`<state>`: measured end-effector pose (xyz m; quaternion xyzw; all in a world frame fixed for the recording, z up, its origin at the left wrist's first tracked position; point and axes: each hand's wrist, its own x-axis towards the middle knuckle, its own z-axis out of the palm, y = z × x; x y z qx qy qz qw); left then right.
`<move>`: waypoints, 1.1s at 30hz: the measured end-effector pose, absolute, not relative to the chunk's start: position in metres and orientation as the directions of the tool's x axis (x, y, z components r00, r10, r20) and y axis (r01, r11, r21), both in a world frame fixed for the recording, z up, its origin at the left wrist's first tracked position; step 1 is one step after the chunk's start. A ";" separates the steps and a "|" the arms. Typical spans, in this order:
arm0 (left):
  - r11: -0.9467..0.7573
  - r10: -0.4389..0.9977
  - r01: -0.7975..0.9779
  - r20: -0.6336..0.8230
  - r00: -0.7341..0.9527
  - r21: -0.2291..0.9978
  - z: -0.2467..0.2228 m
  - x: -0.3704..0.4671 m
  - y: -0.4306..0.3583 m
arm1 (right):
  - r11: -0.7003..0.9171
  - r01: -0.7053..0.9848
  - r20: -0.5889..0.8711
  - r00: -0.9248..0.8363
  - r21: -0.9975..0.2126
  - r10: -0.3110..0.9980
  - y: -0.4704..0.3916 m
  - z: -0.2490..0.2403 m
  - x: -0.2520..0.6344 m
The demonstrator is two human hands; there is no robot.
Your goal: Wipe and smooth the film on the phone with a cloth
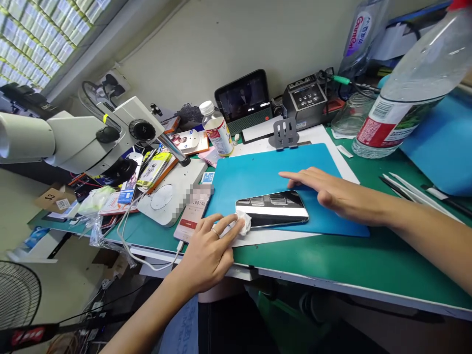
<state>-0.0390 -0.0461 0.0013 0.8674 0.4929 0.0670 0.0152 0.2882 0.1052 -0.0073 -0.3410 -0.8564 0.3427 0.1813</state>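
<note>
A dark, glossy smartphone [276,211] lies flat on a blue mat [243,172], its surface mirroring the light. My left hand [212,248] grips a crumpled white tissue [244,223] in its fingertips, at the phone's left end; a ring sits on one finger. Above the phone's right end, my right hand [332,194] hovers with fingers stretched out, holding nothing. A second phone [192,211], lit and with a white cable plugged in, lies just left of the mat, partly behind my left hand.
At the left stands a microscope [81,142] on a white base [177,196]. Behind the mat are a small drink bottle [218,130], a smart display [245,98], a grey phone stand [283,133] and a black control box [305,101]. A large water bottle [409,93] and tweezers [416,191] are at right.
</note>
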 end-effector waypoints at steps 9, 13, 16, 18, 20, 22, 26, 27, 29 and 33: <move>-0.541 0.841 0.825 0.108 0.530 0.164 0.004 -0.011 -0.032 | 0.545 0.445 0.111 -0.695 -0.711 0.711 0.106 -0.013 0.290; -0.620 0.784 0.770 0.154 0.601 0.149 0.004 0.026 -0.012 | 0.523 0.449 0.111 -0.673 -0.724 0.731 0.105 -0.013 0.290; -0.654 0.754 0.745 0.181 0.631 0.128 0.005 0.055 -0.001 | 0.530 0.443 0.091 -0.699 -0.723 0.709 0.105 -0.011 0.290; -0.658 0.750 0.742 0.191 0.633 0.125 0.006 0.070 0.003 | 0.520 0.455 0.073 -0.698 -0.723 0.712 0.106 -0.010 0.291; -0.649 0.758 0.750 0.200 0.621 0.130 0.006 0.079 0.005 | 0.493 0.481 0.053 -0.675 -0.725 0.736 0.106 -0.009 0.291; -0.627 0.775 0.767 0.214 0.595 0.136 0.005 0.078 0.005 | 0.472 0.493 0.041 -0.659 -0.731 0.751 0.106 -0.009 0.291; -0.504 0.854 0.855 0.220 0.471 0.124 0.001 0.048 0.004 | 0.490 0.478 0.048 -0.679 -0.729 0.733 0.106 -0.009 0.290; -0.463 0.876 0.879 0.211 0.434 0.115 0.000 0.037 0.002 | 0.493 0.480 0.047 -0.681 -0.726 0.731 0.106 -0.009 0.290; -0.402 0.905 0.910 0.193 0.379 0.098 -0.001 0.016 -0.006 | 0.496 0.484 0.042 -0.684 -0.721 0.728 0.105 -0.007 0.289; -0.354 0.922 0.931 0.199 0.331 0.091 -0.005 -0.009 -0.033 | 0.517 0.457 0.063 -0.703 -0.724 0.708 0.104 -0.005 0.289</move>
